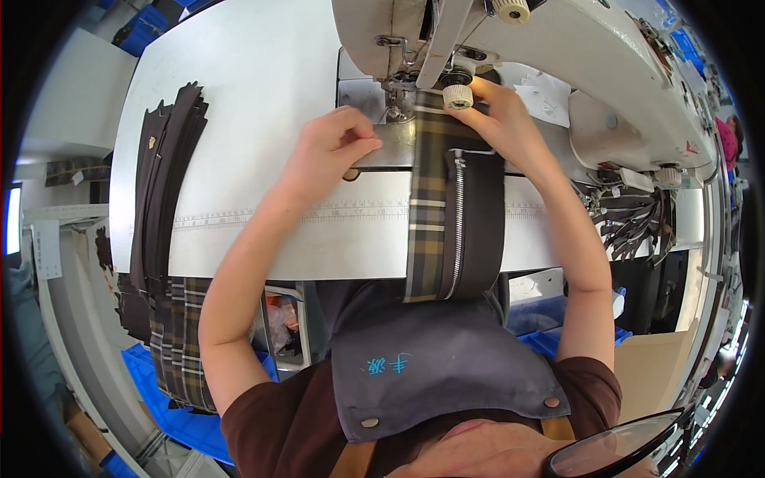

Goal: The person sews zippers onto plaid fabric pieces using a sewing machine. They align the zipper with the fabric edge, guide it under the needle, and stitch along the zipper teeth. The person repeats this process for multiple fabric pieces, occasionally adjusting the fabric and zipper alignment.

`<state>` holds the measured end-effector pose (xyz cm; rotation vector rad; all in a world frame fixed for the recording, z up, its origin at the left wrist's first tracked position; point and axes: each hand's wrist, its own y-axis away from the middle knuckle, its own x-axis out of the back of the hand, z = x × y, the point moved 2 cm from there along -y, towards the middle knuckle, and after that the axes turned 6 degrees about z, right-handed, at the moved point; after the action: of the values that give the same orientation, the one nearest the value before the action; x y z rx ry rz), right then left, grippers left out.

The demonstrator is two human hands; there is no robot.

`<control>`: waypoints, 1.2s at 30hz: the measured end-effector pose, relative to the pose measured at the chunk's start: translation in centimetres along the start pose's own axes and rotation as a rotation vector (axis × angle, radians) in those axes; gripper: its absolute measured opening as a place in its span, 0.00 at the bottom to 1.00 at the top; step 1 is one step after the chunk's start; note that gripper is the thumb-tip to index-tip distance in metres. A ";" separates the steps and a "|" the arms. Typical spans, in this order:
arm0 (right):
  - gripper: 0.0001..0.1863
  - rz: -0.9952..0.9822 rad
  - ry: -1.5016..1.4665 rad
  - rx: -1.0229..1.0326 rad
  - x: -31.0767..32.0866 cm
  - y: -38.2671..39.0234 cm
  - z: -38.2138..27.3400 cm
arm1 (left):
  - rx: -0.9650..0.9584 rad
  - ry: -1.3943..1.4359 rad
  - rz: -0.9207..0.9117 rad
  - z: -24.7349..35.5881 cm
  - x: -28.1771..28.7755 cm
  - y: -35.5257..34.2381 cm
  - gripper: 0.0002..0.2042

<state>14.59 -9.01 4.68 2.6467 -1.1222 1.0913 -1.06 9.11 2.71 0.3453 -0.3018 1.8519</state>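
Observation:
A plaid and black fabric piece (429, 199) with a metal zipper (459, 215) along it runs from under the sewing machine's head (402, 56) toward me, its near end hanging over the table edge. My right hand (506, 127) grips its far part, right of the needle area; the white knob partly covers the fingertips. Left of the needle plate (394, 119), my left hand (331, 151) hovers with thumb and forefinger pinched together. Whatever it may hold is too small to make out. The fabric lies apart from that hand.
Dark fabric strips (167, 175) lie stacked at the table's left, with plaid pieces (187, 342) hanging below over a blue bin (179, 422). Dark zipper ends (637, 215) bunch at the right. The machine arm (606, 72) spans the upper right, above white paper (544, 97).

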 end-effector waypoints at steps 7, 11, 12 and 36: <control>0.26 0.108 0.666 0.351 -0.2 5.9 1.2 | -0.069 0.010 -0.034 -0.1 0.6 1.5 0.02; 0.25 0.148 0.766 0.319 0.3 6.0 2.6 | 0.128 -0.166 -0.139 1.3 1.3 1.6 0.03; 0.25 0.144 0.773 0.320 0.5 6.0 2.9 | 0.180 -0.164 -0.156 1.6 1.6 1.6 0.03; 0.26 -0.107 0.483 0.426 -3.4 8.7 -2.5 | -0.238 -0.094 -0.016 -0.1 6.3 2.5 0.06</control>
<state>5.83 -12.54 2.69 2.4456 -0.7047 1.9859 -5.30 13.92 4.95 0.2693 -0.5766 1.7644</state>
